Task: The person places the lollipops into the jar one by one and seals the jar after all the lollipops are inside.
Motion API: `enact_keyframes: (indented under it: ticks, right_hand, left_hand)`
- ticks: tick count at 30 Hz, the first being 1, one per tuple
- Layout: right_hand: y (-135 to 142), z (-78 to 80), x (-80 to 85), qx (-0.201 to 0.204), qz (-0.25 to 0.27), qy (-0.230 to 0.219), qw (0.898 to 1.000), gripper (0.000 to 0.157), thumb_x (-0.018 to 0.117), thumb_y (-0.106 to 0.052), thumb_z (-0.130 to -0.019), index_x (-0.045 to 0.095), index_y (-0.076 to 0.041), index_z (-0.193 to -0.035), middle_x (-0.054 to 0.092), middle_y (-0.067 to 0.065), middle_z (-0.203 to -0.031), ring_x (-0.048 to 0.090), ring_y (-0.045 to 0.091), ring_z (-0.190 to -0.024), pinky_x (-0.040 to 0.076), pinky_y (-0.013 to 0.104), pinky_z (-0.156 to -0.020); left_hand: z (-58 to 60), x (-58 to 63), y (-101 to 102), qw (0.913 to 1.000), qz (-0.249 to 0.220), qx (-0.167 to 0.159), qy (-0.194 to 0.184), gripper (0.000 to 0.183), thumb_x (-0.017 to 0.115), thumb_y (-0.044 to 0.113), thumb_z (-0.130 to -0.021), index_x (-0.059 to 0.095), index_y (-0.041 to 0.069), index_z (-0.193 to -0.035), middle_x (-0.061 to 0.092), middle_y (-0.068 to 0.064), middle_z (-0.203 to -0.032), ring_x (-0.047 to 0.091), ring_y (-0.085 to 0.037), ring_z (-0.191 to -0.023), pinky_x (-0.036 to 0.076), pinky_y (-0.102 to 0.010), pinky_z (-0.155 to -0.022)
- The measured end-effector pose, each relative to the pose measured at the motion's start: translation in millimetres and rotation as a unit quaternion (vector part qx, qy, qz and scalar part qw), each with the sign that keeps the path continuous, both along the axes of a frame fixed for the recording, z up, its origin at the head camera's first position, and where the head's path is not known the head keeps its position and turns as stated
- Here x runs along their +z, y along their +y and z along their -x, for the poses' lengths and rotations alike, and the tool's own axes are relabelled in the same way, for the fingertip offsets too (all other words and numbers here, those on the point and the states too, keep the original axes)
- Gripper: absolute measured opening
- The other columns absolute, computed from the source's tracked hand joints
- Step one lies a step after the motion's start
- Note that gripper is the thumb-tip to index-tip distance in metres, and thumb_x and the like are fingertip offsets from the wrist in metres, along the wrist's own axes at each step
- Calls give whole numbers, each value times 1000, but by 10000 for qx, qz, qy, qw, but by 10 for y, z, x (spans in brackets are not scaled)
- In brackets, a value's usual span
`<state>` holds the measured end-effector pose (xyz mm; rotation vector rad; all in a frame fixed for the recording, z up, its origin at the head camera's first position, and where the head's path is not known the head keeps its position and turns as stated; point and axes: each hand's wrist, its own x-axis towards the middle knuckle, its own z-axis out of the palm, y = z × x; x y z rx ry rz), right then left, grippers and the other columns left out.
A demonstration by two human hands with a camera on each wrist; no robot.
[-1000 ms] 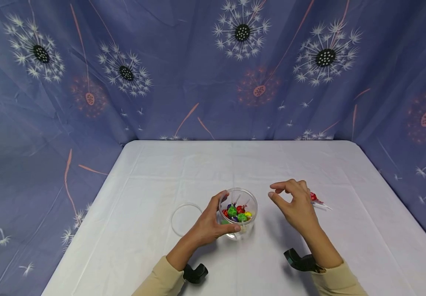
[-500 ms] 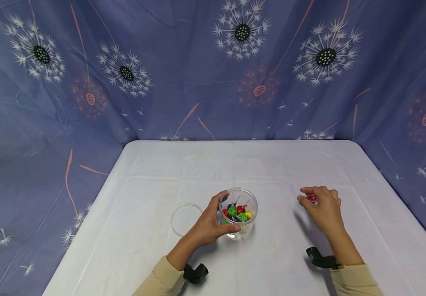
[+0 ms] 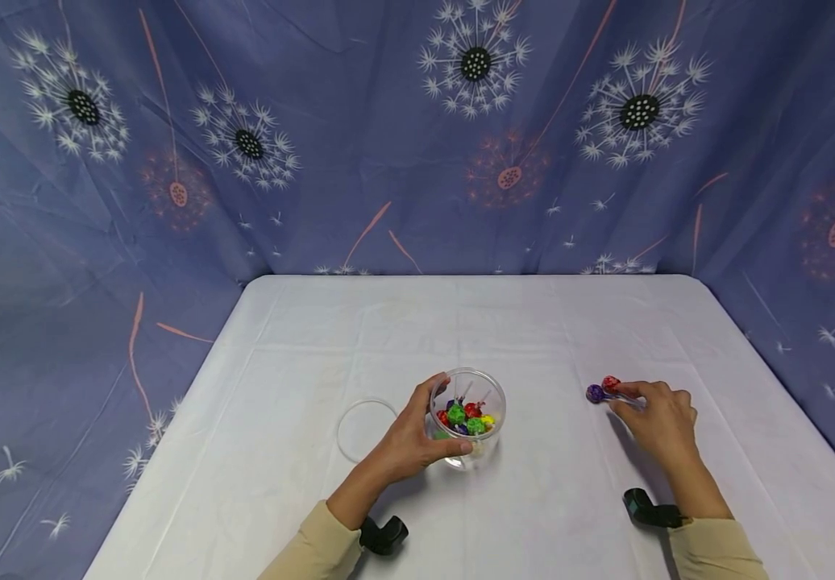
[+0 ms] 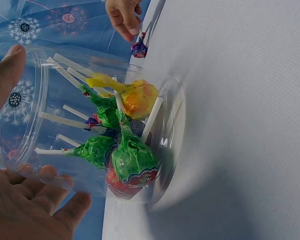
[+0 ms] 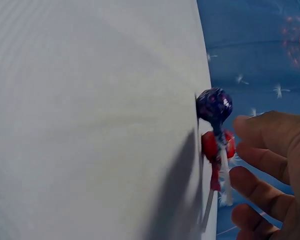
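Note:
My left hand (image 3: 409, 441) grips a clear plastic jar (image 3: 486, 447), thumb and fingers around its side near the rim. Inside the jar lie several wrapped lollipops; a yellow lollipop (image 4: 139, 99) and a green lollipop (image 4: 135, 162) show among others with white sticks. Over on the right, my right hand (image 3: 660, 423) is at two lollipops, thumb and index finger spread either side of the sticks. One is a purple lollipop (image 5: 215, 105), the other a red lollipop (image 5: 210, 146) beside it. A gap shows between the fingertips and the sticks in the right wrist view.
A thin clear ring-shaped lid (image 3: 342, 435) lies on the white tablecloth (image 3: 301, 346) left of the jar. Behind the table hangs a blue curtain (image 3: 359, 145) with dandelion prints.
My right hand has moved right, away from near the jar to the two lollipops, which now show past its fingertips. The left hand and jar stay in place.

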<state>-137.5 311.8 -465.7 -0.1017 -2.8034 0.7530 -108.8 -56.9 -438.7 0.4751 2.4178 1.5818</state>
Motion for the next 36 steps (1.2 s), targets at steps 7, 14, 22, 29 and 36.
enact_keyframes:
  ticks: [7,14,22,29,36]
  right_hand:
    - [51,10,-61,-47,-78,4,10000,28,66,-18,-83,65,0,-105,57,30,-106,39,49,-99,24,53,-74]
    - [100,16,-109,-99,-95,-114,9998,26,65,-18,-84,67,0,-103,60,30,-106,41,49,-98,25,53,-73]
    - [134,10,-127,-104,-25,-245,9996,23,64,-20,-85,69,-1,-99,62,27,-97,45,45,-92,24,49,-70]
    - [130,2,-132,-90,-15,-226,9997,21,62,-19,-87,70,-1,-94,64,24,-93,47,38,-84,23,44,-67]
    - [89,-18,-105,-112,302,-235,9992,30,59,-24,-92,68,3,-98,62,28,-100,47,43,-93,25,55,-81]
  left_hand:
    - [4,-8,0,10000,-19,-18,11,96,79,40,-74,19,28,-148,35,-9,-148,38,-27,-136,32,-50,-110]
    - [6,-7,-3,10000,-12,-31,29,96,79,40,-74,19,27,-148,34,-9,-148,37,-27,-136,32,-50,-110]
    - [5,-13,-4,10000,-15,-44,41,96,79,41,-74,19,27,-148,34,-10,-149,37,-28,-136,31,-51,-110]
    - [1,-16,-6,10000,1,-37,45,97,79,41,-74,19,28,-148,34,-10,-149,37,-28,-136,32,-51,-110]
    - [2,-14,-7,10000,24,-30,67,97,79,42,-73,19,27,-148,34,-9,-149,38,-27,-135,32,-51,-110]
